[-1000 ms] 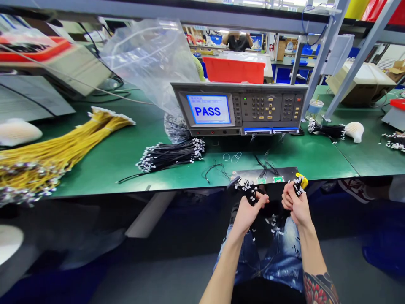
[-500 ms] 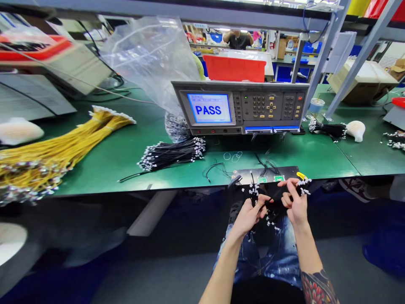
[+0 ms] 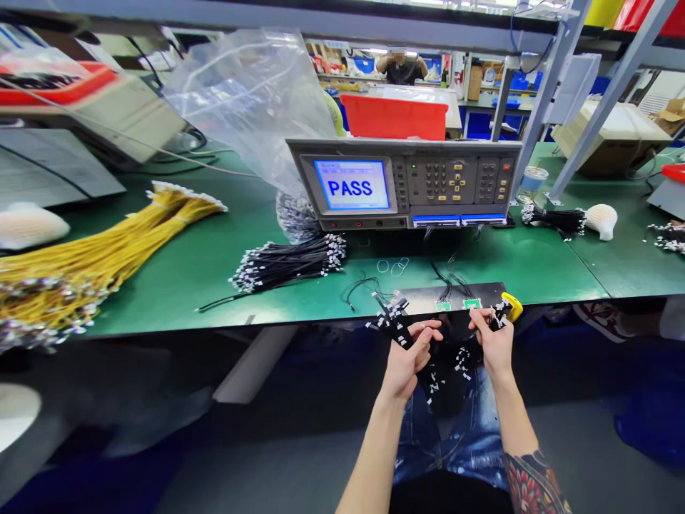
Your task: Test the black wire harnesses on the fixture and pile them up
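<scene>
Left hand (image 3: 409, 355): fingers closed around a bundle of black wires (image 3: 394, 325), white plugs fanned out near the table's front edge. Right hand (image 3: 495, 344): fingers curled around a second wire bundle (image 3: 501, 314), yellow piece (image 3: 513, 308) just beside. Green table (image 3: 540, 271): tester (image 3: 428, 182), screen (image 3: 352, 185) reading PASS.

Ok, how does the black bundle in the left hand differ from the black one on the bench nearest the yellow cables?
The held bundle is gripped in the left hand; the bench bundle lies untouched on the green bench. The held bundle sits at a slant, the bench bundle nearly flat. The held bundle looks slimmer than the bench bundle. Both are black with white connectors.
</scene>
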`<action>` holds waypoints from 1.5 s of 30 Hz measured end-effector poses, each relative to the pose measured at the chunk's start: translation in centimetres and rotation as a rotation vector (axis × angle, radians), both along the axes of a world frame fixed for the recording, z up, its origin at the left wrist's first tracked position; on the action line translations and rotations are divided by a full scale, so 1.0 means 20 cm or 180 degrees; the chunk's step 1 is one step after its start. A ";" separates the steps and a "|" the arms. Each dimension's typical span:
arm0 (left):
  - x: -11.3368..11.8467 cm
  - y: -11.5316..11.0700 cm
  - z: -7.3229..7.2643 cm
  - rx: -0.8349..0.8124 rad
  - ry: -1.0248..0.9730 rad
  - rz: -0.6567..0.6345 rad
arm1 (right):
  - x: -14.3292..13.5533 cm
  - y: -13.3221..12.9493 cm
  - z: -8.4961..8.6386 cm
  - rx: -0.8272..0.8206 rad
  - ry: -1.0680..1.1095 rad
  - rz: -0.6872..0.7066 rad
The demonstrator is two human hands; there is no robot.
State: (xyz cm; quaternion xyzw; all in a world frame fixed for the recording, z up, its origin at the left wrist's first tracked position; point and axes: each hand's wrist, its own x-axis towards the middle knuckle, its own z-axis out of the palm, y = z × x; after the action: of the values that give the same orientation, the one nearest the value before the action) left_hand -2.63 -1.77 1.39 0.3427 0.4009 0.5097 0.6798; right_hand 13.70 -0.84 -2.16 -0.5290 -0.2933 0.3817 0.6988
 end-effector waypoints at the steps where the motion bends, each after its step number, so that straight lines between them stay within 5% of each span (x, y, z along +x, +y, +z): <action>1: 0.01 0.00 0.00 0.0006 -0.0018 -0.0043 | 0.00 0.00 0.00 0.0004 -0.0018 -0.0018; 12: 0.09 0.01 0.02 0.0002 0.0090 -0.0291 | 0.01 0.01 -0.01 0.0004 -0.0158 -0.0108; 45: 0.22 0.09 -0.06 0.0098 0.0658 0.0805 | -0.05 0.01 0.00 0.0087 -0.0079 -0.0296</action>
State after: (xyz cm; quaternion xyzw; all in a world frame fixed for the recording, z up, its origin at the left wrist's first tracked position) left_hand 1.81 0.07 0.10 0.3505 0.5008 0.5592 0.5600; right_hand 12.77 -0.67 -2.19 -0.5372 -0.2822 0.3383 0.7193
